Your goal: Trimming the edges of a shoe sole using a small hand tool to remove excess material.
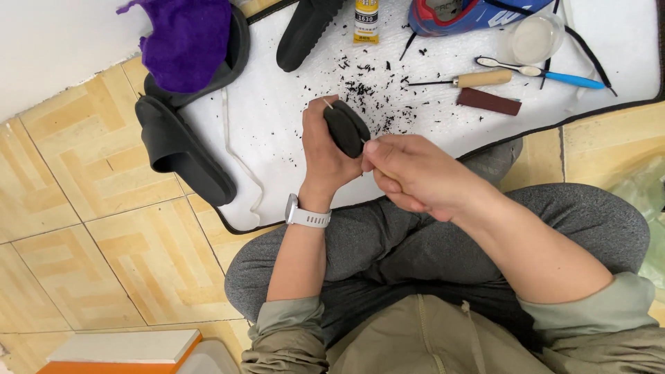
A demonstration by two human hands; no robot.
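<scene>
One black rubber piece (346, 129) held by left hand (324, 156).

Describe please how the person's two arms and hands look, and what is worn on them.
Both hands are bare, without gloves or rings that I can see. The left hand has a white smartwatch with a white band on its wrist. Both arms wear olive-green sleeves, pushed up near the elbows, so the forearms are uncovered. The right hand has nothing on its wrist.

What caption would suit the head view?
Left hand grips a small black piece; right hand works it above a white mat.
</scene>
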